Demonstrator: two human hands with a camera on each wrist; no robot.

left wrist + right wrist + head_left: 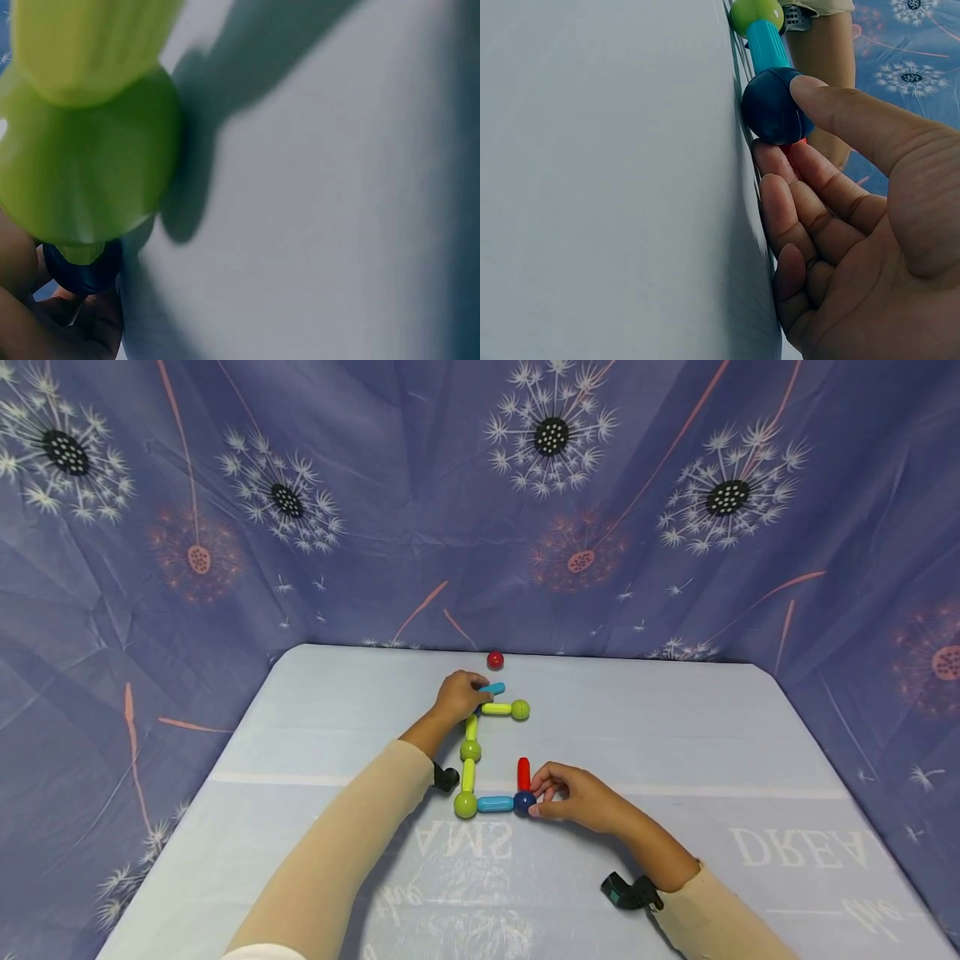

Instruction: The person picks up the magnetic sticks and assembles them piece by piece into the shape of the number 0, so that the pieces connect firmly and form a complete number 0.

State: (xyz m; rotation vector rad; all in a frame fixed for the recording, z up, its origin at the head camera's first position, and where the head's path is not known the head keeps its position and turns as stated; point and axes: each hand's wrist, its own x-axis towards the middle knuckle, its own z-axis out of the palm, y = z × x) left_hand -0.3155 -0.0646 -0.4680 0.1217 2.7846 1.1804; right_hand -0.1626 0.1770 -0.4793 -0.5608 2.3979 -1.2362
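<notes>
A magnetic-looking ball-and-rod chain lies on the table. My left hand (459,695) is at its far corner, its thumb and fingertips about a short light blue rod (494,688). A dark blue ball (84,267) close to those fingers is mostly hidden in the head view. From that corner, a yellow-green rod (497,709) leads to a green ball (521,709). More green rods and balls run toward the near green ball (466,805). A blue rod (495,804) joins it to another dark blue ball (772,106), which my right hand (573,795) pinches. A red rod (523,774) points away from that ball.
A loose red ball (495,660) sits near the table's far edge. Behind the white-covered table (675,735) hangs a blue curtain (420,510) with a dandelion print. A black wrist camera (630,892) sits on the right forearm.
</notes>
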